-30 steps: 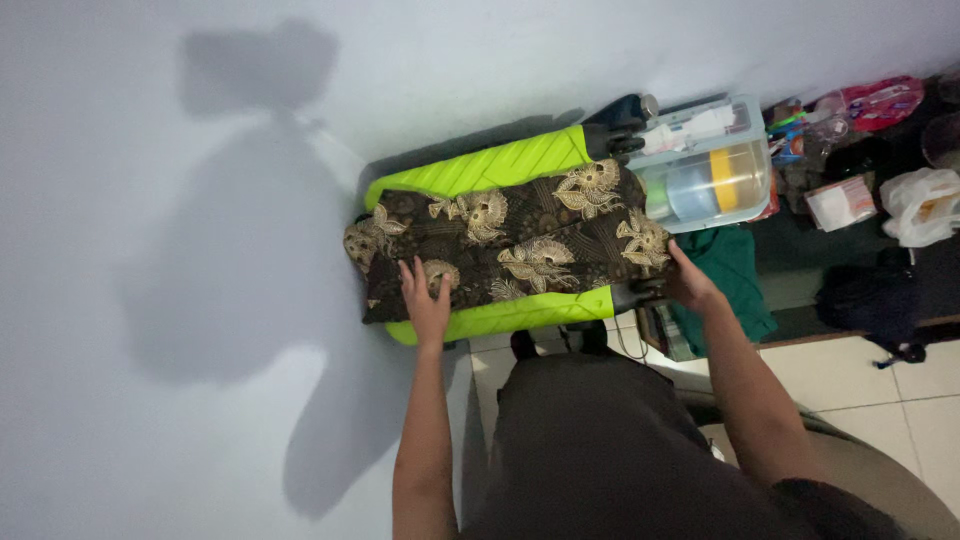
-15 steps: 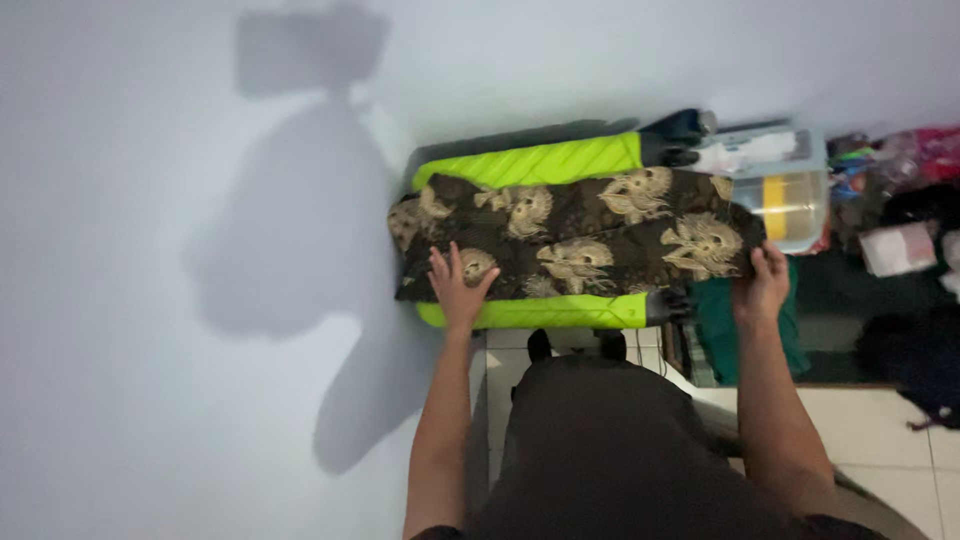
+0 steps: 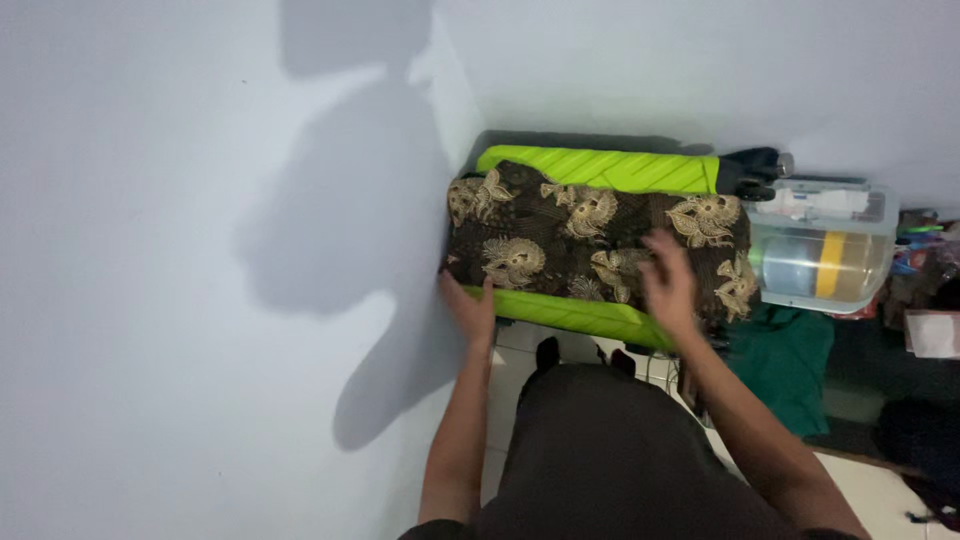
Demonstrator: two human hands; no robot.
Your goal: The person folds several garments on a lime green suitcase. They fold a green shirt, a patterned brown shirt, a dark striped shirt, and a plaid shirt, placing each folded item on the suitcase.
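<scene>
A dark brown cloth with gold flower patterns lies spread over a bright lime-green suitcase that stands in the corner against white walls. My left hand is at the cloth's near left corner, fingers at the edge where cloth meets suitcase. My right hand lies blurred on top of the cloth toward its right half, fingers spread and flat on the fabric.
A clear plastic box with a yellow-and-blue item inside stands right of the suitcase. Green fabric lies on the floor below it. Clutter of packets sits at the far right. White walls close off the left and back.
My right hand left the cloth's right end and moved left onto its top. My left hand slid down to the near left corner. The view shifted, so the suitcase sits further right.
</scene>
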